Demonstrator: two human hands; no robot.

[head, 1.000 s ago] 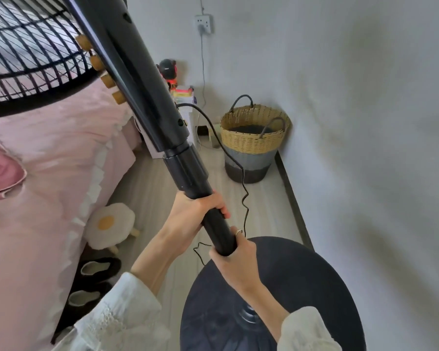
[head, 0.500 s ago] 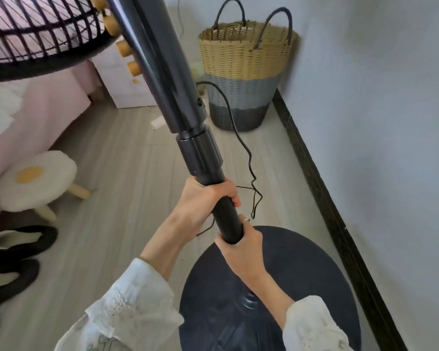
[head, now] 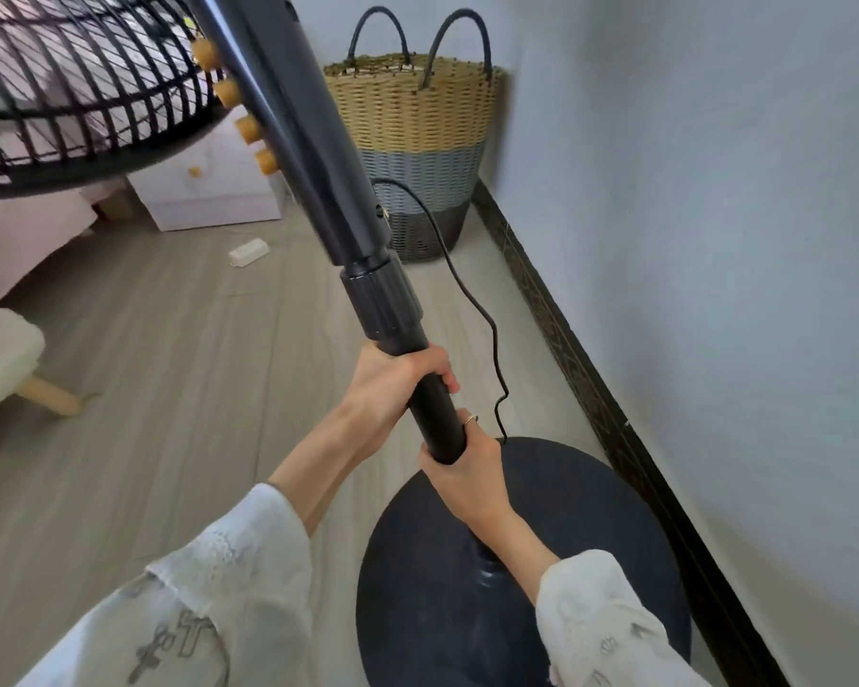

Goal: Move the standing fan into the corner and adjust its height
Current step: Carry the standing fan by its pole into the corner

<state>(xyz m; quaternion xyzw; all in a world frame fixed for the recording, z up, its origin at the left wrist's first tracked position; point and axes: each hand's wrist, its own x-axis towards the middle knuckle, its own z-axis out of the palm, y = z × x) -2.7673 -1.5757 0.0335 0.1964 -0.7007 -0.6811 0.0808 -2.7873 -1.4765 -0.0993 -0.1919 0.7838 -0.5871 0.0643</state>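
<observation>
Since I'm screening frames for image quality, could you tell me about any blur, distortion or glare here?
Head view: wide-angle bending curves the skirting board; the fan grille is slightly soft up close; soft daylight puts a sheen on the fan pole; both hands are sharp.

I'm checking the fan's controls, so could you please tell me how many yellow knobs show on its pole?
4, in a row down the left side of the fan pole: top, second, third, lowest. More may be hidden above the frame.
</observation>
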